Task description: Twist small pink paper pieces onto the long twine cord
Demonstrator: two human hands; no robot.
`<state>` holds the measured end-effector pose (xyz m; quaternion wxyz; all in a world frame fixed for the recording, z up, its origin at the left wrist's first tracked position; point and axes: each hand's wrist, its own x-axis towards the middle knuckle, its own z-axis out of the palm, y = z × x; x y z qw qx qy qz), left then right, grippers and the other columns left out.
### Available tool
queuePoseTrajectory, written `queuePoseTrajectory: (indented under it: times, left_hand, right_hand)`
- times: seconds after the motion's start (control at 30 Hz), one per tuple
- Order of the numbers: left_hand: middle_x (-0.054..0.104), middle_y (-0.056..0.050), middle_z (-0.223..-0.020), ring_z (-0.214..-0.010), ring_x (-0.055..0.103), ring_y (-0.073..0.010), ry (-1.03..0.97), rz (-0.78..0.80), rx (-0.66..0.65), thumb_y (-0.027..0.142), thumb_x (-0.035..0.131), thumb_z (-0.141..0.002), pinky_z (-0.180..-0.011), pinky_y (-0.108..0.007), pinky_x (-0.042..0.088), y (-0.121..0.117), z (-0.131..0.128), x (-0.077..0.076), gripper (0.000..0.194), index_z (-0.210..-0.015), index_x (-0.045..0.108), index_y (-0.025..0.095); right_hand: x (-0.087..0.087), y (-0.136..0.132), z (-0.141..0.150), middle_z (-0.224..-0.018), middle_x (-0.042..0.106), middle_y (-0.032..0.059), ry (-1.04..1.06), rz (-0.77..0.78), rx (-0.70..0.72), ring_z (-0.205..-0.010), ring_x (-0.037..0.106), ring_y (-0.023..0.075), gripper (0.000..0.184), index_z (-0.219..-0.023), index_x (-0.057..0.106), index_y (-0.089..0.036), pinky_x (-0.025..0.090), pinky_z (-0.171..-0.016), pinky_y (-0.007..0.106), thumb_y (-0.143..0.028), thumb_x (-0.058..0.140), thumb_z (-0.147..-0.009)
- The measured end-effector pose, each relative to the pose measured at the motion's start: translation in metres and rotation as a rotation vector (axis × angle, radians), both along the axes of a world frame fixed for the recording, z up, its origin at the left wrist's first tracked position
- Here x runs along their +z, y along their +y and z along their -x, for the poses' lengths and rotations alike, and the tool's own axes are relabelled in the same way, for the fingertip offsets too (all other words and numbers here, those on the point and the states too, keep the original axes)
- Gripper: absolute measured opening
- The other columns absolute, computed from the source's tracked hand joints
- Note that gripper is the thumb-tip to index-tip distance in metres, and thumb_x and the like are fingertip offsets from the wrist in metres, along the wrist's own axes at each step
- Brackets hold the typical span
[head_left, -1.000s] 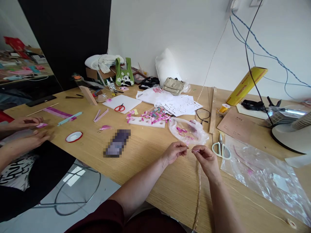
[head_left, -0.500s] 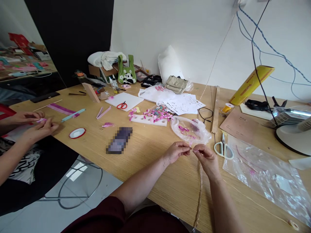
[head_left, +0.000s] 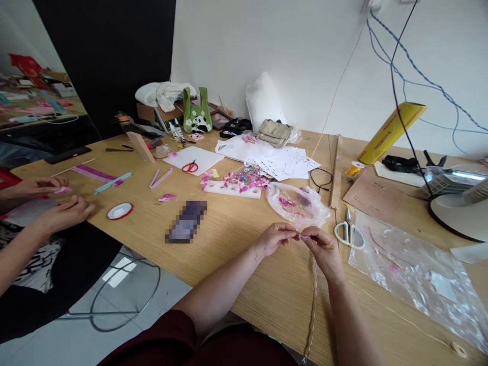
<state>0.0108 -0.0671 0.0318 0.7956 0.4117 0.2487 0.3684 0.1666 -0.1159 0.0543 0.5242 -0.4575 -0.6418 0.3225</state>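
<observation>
Head view, both bare hands raised over the near side of the wooden table (head_left: 282,297)
Left hand (head_left: 277,239): thumb and forefinger drawn together, other fingers curled under; seemingly in that pinch, a pale pink sliver (head_left: 298,225), poking up past the tips
Right hand (head_left: 323,249): thumb closed against forefinger on a small pink piece (head_left: 304,237), right where the two hands meet; fingertips touching or only nearly so, cannot tell which
Just beyond both hands, a crumpled plastic bag (head_left: 322,216) with pink petals (head_left: 286,202) inside
Just right of right hand, white-handled scissors (head_left: 349,227); farther right, a clear plastic sheet (head_left: 404,259)
Below right hand, a braided cord (head_left: 314,290) running toward the table edge; right of that forearm, a pale thread (head_left: 400,314) leading to a small spool (head_left: 458,349)
Well left of left hand, a co-worker's hand (head_left: 63,218)
Risks, as judged: could drop the small pink piece through a slackened pinch, so little being gripped; could then lose it among similar petals; could crease or tear thin material by tugging unevenly; could snag cord or thread with a low sweep of the right wrist
</observation>
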Motion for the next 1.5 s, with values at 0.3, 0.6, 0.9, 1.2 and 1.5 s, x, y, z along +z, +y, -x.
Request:
queuePoseTrajectory:
  times: [0.3, 0.6, 0.9, 1.2, 1.5]
  left_hand:
    - [0.065, -0.007, -0.072, -0.069, 0.057, -0.0119, 0.019, 0.006, -0.042, 0.036, 0.073, -0.058, -0.05, -0.02, 0.025, -0.0016, 0.0018, 0.0041, 0.031, -0.074, 0.064, 0.011]
    - [0.062, -0.003, -0.067, -0.059, 0.054, -0.0082, -0.013, 0.014, -0.064, 0.034, 0.074, -0.059, -0.054, -0.02, 0.032, -0.0019, 0.0017, 0.0011, 0.032, -0.077, 0.064, 0.01]
    - [0.061, -0.004, -0.065, -0.055, 0.052, -0.007, 0.015, -0.013, -0.073, 0.036, 0.074, -0.058, -0.05, -0.02, 0.029, -0.0011, 0.0013, -0.0002, 0.035, -0.079, 0.065, 0.009]
    - [0.061, -0.004, -0.064, -0.057, 0.051, -0.0075, 0.042, -0.022, -0.08, 0.037, 0.074, -0.058, -0.053, -0.02, 0.032, -0.0018, 0.0009, -0.0011, 0.037, -0.079, 0.066, 0.008]
    - [0.06, -0.004, -0.065, -0.058, 0.052, -0.0078, 0.045, -0.051, -0.091, 0.038, 0.072, -0.059, -0.053, -0.02, 0.033, -0.0015, 0.0016, -0.0011, 0.035, -0.077, 0.066, 0.008]
  right_hand:
    - [-0.0005, 0.0005, 0.0013, -0.071, 0.06, 0.0013, 0.007, -0.019, -0.032, -0.07, 0.055, 0.0151, 0.006, -0.074, 0.061, -0.022, 0.043, -0.066, 0.029, -0.028, 0.06, -0.077]
    - [-0.0032, 0.0014, 0.0001, -0.073, 0.059, 0.0014, -0.002, -0.05, -0.042, -0.072, 0.054, 0.0151, 0.005, -0.074, 0.061, -0.022, 0.042, -0.068, 0.029, -0.027, 0.06, -0.077]
    - [-0.0057, 0.0027, -0.0008, -0.073, 0.059, 0.0014, -0.003, -0.061, -0.034, -0.072, 0.054, 0.0147, 0.005, -0.074, 0.061, -0.022, 0.043, -0.069, 0.029, -0.025, 0.06, -0.077]
    - [-0.0072, 0.0048, -0.0015, -0.073, 0.059, 0.0014, 0.015, -0.084, -0.013, -0.072, 0.054, 0.0143, 0.004, -0.074, 0.062, -0.021, 0.042, -0.068, 0.028, -0.022, 0.06, -0.077]
    - [-0.0071, 0.0037, -0.0018, -0.072, 0.059, 0.0016, -0.002, -0.097, -0.008, -0.071, 0.054, 0.0146, 0.005, -0.073, 0.061, -0.02, 0.042, -0.068, 0.029, -0.022, 0.059, -0.078]
